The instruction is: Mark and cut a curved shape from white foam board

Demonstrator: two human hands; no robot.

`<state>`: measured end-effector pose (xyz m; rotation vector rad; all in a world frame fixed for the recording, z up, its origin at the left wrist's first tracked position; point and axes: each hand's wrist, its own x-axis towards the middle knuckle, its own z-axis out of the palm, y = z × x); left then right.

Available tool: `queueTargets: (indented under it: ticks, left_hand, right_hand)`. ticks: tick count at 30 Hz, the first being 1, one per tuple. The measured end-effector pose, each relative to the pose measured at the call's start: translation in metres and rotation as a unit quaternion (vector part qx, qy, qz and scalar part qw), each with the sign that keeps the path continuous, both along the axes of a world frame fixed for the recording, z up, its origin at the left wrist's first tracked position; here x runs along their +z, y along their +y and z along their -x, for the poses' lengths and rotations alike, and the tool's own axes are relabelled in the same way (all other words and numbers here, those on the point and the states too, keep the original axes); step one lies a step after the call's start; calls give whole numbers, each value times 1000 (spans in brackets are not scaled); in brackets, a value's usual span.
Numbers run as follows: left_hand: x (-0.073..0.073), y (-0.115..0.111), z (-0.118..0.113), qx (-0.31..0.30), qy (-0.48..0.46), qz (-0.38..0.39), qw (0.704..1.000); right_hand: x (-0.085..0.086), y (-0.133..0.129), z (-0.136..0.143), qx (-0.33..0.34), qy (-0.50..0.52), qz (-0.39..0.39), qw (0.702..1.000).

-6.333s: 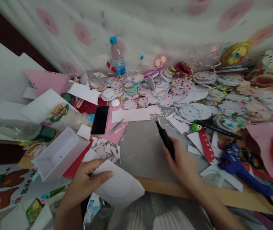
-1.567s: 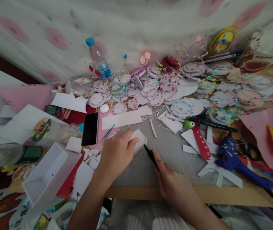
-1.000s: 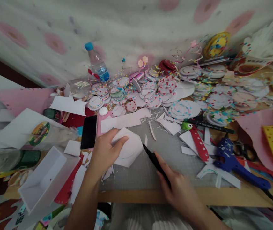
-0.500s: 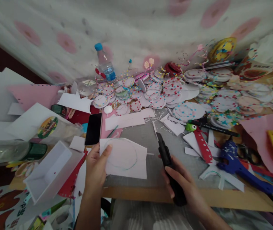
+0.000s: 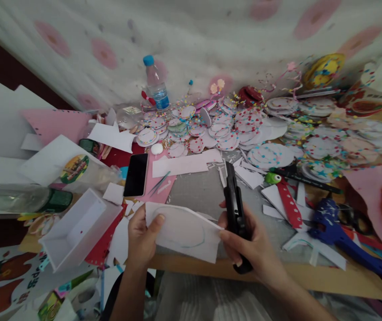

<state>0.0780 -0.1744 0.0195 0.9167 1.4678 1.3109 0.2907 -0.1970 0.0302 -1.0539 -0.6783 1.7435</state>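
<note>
Between my hands is a white foam board piece (image 5: 182,234) with a circle drawn on it in a thin greenish line. My left hand (image 5: 144,234) pinches its left end, thumb on top. My right hand (image 5: 249,240) is wrapped round a black utility knife (image 5: 234,207), whose tip points away from me. The thumb of that hand touches the board's right corner. The board is tilted and held up over the table's front edge. Beyond it lie tweezers (image 5: 160,183) on a pink sheet (image 5: 167,191), beside a black phone (image 5: 136,175).
Decorated white discs (image 5: 222,127) are heaped along the back, near a water bottle (image 5: 157,84). To the right lie a blue glue gun (image 5: 331,232), a red fish-shaped piece (image 5: 288,203) and paper scraps (image 5: 249,176). A white open box (image 5: 77,229) stands at the left.
The board has tilted and moved right and nearer to me. My right hand has brought the knife in beside it, and its thumb now touches the board's corner.
</note>
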Motion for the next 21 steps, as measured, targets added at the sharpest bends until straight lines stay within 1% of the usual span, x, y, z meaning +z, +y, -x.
queueTargets:
  ticks: [4,8,12,15,17,19,21]
  left_hand:
    - [0,1,-11,-22,-14,12,1000]
    - [0,6,-17,-61,-14,49,997]
    - [8,16,-16,-121,-62,116,984]
    - [14,18,-13,-152,-92,143,974]
    - [15,17,-13,-161,-107,140,971]
    - [14,14,-16,-170,-124,121,970]
    - [12,11,-20,-171,-130,100,971]
  right_hand:
    - [1,-4,3,-45,14,16,999]
    - [-5,-4,3,-71,34,34,996]
    - [-14,3,3,-112,8,83,990]
    - [-19,7,0,-138,-14,107,985]
    - [-23,6,-3,-166,-17,113,980]
    - [-28,4,-4,-193,-13,116,974]
    - [-31,-2,-4,-189,-16,117,975]
